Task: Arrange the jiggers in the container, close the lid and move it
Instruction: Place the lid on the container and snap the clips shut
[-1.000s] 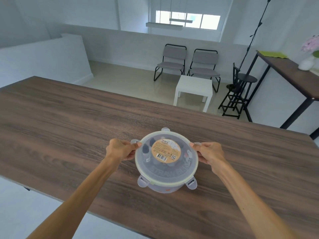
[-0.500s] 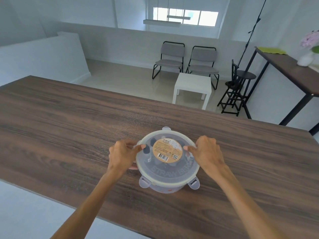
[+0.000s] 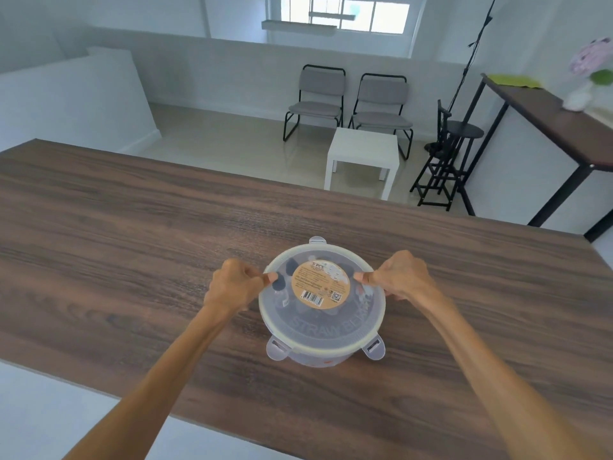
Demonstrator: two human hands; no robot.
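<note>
Nearest the camera, two bare forearms reached forward onto the wooden table [image 3: 132, 247]. One round translucent container [image 3: 321, 355] stood on the table, near its front edge, with one lid [image 3: 321, 313] seated on top. The left hand [image 3: 232, 287] was curled against the lid rim at about 9 o'clock, thumb on top, fingers folded down the side; the right hand [image 3: 403, 277] mirrored it at about 3 o'clock. Both hands were closed on the rim, apparently pressing down side latches hidden beneath them. Three latch tabs were visible: two near tabs [image 3: 277, 348] at about 7 and 5 o'clock, flared outward and judged unfastened, and one at 12 o'clock, state unclear. One round brown label [image 3: 320, 283] sat on the lid. Dark shapes beneath the lid were judged to be the jiggers [image 3: 278, 284]; their count could not be determined. Assessment: loading complete, lid placed, latching in progress, relocation outstanding. Beyond the table stood two grey chairs [image 3: 348, 101], one white side table [image 3: 363, 154] and one black stool [image 3: 459, 134].
</note>
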